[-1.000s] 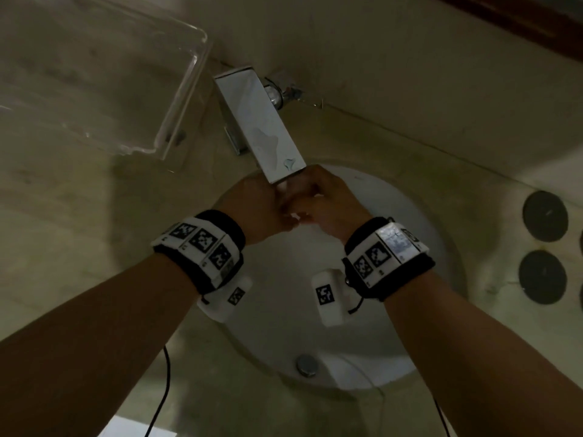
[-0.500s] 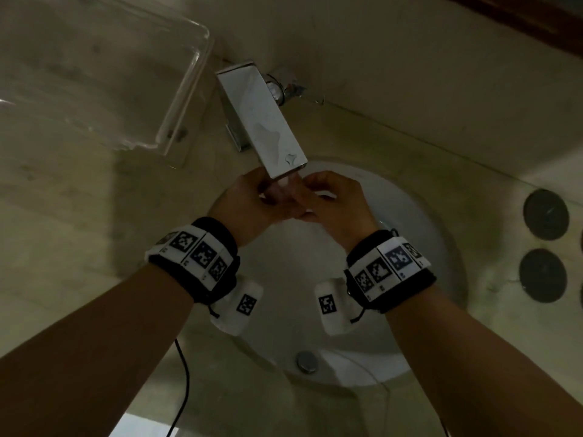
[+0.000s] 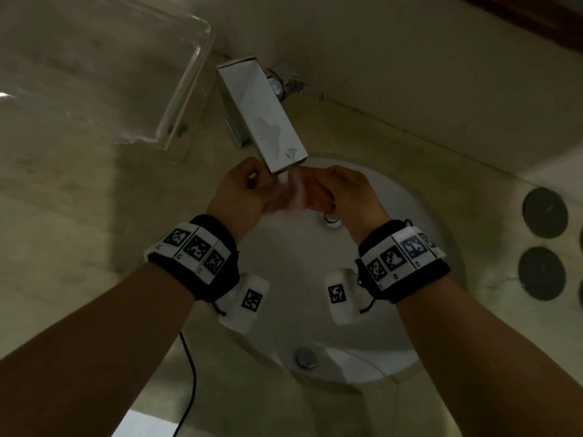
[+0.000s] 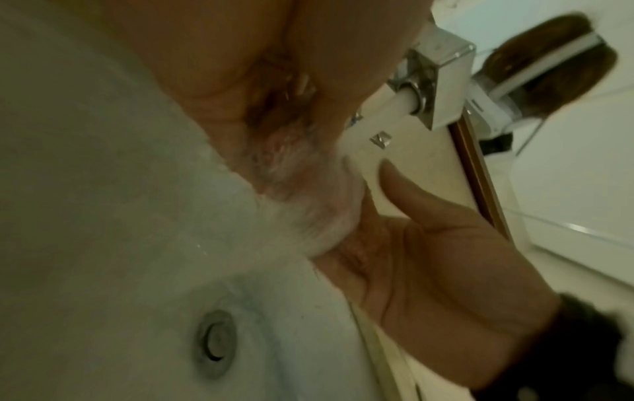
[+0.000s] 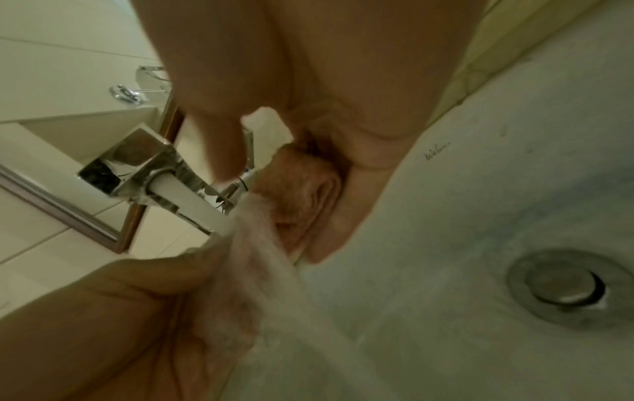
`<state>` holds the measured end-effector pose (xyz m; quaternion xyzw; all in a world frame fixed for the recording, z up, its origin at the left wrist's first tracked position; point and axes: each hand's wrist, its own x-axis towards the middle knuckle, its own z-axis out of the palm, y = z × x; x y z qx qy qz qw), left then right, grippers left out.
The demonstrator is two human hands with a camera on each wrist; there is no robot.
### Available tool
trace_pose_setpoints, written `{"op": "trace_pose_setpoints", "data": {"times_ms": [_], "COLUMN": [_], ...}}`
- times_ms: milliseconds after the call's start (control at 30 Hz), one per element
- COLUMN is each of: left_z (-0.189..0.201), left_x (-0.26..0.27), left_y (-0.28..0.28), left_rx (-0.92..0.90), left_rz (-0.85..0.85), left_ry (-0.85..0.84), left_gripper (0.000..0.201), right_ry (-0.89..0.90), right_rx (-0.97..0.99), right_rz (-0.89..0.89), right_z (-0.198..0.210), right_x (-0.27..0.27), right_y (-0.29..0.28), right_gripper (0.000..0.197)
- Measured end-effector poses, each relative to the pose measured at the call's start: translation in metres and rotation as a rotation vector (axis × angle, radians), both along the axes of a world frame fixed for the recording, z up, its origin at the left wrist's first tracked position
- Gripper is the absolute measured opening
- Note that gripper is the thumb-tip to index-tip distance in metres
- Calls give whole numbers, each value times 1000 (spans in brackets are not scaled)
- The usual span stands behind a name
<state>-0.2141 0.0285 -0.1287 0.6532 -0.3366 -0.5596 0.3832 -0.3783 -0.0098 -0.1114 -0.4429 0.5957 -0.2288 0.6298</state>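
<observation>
A square chrome faucet point(image 3: 265, 115) juts over a white round sink point(image 3: 315, 310), and water point(image 3: 295, 184) runs from its spout. My left hand point(image 3: 249, 187) and right hand point(image 3: 344, 190) meet under the stream, fingers curled and touching, with nothing held. In the left wrist view my left hand point(image 4: 240, 67) has wet, curled fingers, and my right hand point(image 4: 429, 257) shows its palm with the thumb out. In the right wrist view my right hand point(image 5: 343, 81) curls its fingers in the water point(image 5: 192, 200) above my left hand point(image 5: 103, 312).
A clear plastic tray point(image 3: 176, 99) sits on the stone counter at the back left. Two dark round discs point(image 3: 544, 212) lie at the right. The metal drain plug point(image 5: 562, 287) is in the sink floor. A black cable point(image 3: 189, 389) hangs at the near counter edge.
My hands were clasped tight under the spout. They have drawn slightly apart, the right one shifting right, so the water falls between them.
</observation>
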Motion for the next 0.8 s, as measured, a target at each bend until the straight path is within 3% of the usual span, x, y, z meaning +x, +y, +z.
{"op": "trace_pose_setpoints", "data": {"times_ms": [67,200,300,433,567,667,800], "left_z": [-2,-2,-6,-11,-16,-12,0], "left_x": [1,5,9,11,6,1,-4], "left_y": [0,4,5,3,4,6,3], "left_rx": [-20,-61,-39,4,21,16,56], "left_rz": [-10,-94,-100,-105,-35,-10,34], "left_ry": [-81,-228,-318,-290,-293,-279,-139], "left_gripper": [37,30,35,29,33,34,28], "right_ry": [33,146,83,-47,88,329,308], "right_rx": [-20,-50,-9,78,-10,-172,-200], "right_rz": [60,82,30,-2,25,31,103], "right_z": [-1,-12,-12,-11,-16,-19,-16], "right_x": [1,-5,-3,-4,-3,-1,12], "right_y": [2,5,6,5,6,7,13], "right_gripper": [10,23,8,10,2,13,29]}}
